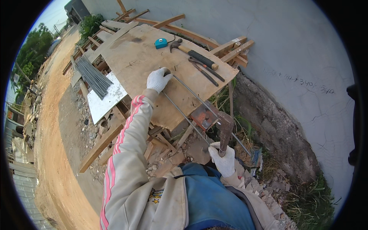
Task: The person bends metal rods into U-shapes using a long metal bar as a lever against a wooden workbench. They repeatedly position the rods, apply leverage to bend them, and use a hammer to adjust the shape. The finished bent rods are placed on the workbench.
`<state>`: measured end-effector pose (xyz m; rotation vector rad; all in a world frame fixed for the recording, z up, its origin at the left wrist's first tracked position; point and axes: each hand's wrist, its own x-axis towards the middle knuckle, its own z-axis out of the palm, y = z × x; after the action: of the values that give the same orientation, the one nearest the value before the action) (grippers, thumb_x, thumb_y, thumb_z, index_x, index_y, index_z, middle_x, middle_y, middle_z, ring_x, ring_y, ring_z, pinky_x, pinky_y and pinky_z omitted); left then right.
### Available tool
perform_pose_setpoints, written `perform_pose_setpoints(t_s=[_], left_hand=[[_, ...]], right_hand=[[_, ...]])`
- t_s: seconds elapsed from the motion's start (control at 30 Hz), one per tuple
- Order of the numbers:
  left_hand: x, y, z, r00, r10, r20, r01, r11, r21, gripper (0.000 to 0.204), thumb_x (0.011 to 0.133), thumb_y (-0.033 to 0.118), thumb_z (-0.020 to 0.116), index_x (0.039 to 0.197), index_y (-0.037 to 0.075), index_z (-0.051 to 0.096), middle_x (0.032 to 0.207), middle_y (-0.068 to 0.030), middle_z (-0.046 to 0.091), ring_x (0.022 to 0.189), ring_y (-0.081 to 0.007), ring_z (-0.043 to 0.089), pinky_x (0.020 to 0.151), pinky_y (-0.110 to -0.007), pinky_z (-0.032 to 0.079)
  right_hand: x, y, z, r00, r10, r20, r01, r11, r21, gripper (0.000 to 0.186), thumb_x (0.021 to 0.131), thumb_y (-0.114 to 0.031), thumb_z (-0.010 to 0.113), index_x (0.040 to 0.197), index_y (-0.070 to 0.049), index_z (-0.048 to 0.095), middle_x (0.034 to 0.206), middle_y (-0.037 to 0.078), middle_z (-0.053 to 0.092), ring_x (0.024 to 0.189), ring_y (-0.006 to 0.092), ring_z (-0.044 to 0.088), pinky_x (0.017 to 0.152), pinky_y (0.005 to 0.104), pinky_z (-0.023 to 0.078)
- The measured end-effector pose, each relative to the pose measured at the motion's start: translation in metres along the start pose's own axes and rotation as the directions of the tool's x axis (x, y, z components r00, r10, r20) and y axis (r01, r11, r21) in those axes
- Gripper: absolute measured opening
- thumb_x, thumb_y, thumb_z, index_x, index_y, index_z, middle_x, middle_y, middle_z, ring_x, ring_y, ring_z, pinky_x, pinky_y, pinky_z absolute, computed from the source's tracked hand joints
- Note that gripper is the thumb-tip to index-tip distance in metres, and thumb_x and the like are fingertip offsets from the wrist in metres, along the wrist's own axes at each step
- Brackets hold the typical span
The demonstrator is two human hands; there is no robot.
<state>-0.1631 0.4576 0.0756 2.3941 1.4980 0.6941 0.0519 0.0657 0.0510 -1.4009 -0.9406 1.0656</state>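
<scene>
My gloved left hand (158, 80) grips the upper end of a bent steel rod (189, 90) lying over the plywood board (128, 65); its two long lengths run down toward me. My gloved right hand (223, 161) is closed on the handle of a rusty iron bar tool (226, 128), beside a reddish metal plate fixture (201, 115) at the board's near edge. On the board's far right part lie a teal tape measure (161, 43), a claw hammer (195, 53) and pincers with dark handles (205, 73).
Cut steel rods (92, 76) lie on a white sheet (107, 101) at left. Timber offcuts (103, 142) and rubble stick out below. A plastered wall (295, 46) with weedy, broken footing bounds the right. A dirt track (57, 126) runs along the left.
</scene>
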Motion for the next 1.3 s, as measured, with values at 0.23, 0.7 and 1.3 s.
perform_pose_setpoints(t_s=[0.23, 0.7, 1.3], left_hand=[[-0.022, 0.0, 0.01, 0.983, 0.071, -0.169, -0.066, 0.997, 0.037, 0.03, 0.097, 0.037, 0.069, 0.115, 0.014, 0.077, 0.12, -0.013, 0.072, 0.115, -0.0372, 0.066, 0.099, -0.047, 0.054], [-0.034, 0.009, 0.047, 0.978, 0.193, -0.084, -0.178, 0.971, 0.159, 0.074, 0.092, 0.057, 0.069, 0.137, -0.001, 0.061, 0.145, -0.0219, 0.059, 0.14, -0.0401, 0.05, 0.119, -0.053, 0.035], [-0.02, 0.015, 0.053, 0.977, 0.211, -0.038, -0.195, 0.95, 0.245, 0.093, 0.094, 0.072, 0.061, 0.145, -0.005, 0.056, 0.154, -0.0235, 0.054, 0.149, -0.0385, 0.045, 0.122, -0.055, 0.029]], right_hand=[[0.002, 0.021, 0.033, 0.987, 0.073, -0.142, -0.064, 0.996, 0.067, 0.015, 0.101, -0.014, 0.076, 0.106, -0.002, 0.071, 0.074, 0.0, 0.065, 0.062, 0.0037, 0.056, 0.056, 0.0249, 0.044], [0.04, 0.031, 0.07, 0.987, 0.083, -0.139, -0.083, 0.997, 0.006, 0.017, 0.103, -0.016, 0.074, 0.108, 0.0, 0.07, 0.076, 0.0, 0.065, 0.057, 0.0063, 0.057, 0.053, 0.0264, 0.044], [-0.049, -0.029, -0.033, 0.955, -0.005, -0.295, -0.148, 0.858, -0.492, 0.025, 0.101, -0.02, 0.069, 0.112, 0.003, 0.065, 0.081, 0.004, 0.054, 0.075, 0.0129, 0.045, 0.07, 0.0311, 0.044]])
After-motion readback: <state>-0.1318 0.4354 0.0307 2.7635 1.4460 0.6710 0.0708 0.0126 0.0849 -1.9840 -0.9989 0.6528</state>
